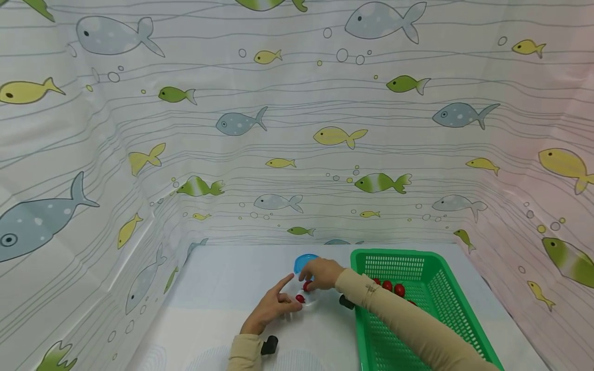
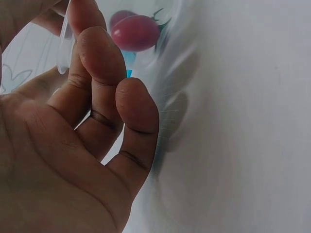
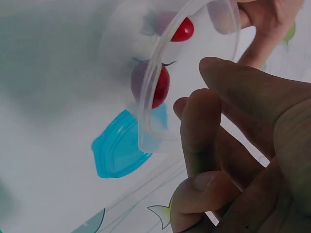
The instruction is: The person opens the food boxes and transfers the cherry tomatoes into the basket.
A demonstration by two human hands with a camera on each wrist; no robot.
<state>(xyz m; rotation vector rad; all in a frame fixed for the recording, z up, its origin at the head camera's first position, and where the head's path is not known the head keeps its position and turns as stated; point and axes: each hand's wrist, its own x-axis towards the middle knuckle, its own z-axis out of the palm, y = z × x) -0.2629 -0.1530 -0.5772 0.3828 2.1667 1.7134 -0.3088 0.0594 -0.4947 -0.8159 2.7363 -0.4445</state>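
A clear plastic container [image 3: 145, 119] stands on the table with two red cherry tomatoes inside. One tomato [image 1: 300, 298] lies toward the left hand; the other tomato [image 3: 160, 86] is nearer the blue lid. My left hand [image 1: 271, 307] grips the container's side, its curled fingertips against the clear wall in the left wrist view. Over the container's rim hangs my right hand [image 1: 323, 273], fingers loosely bent and nothing between them in the right wrist view. Just beyond the container a blue lid [image 3: 119, 145] lies on the table, partly covered by the right hand in the head view.
A green plastic basket [image 1: 445, 268] sits to the right, under the right forearm. Several tomatoes [image 1: 399, 290] lie in it, some hidden by the sleeve. Fish-patterned sheeting [image 1: 287, 180] walls the table at the back and both sides. Each wrist wears a small black camera [image 1: 269, 345].
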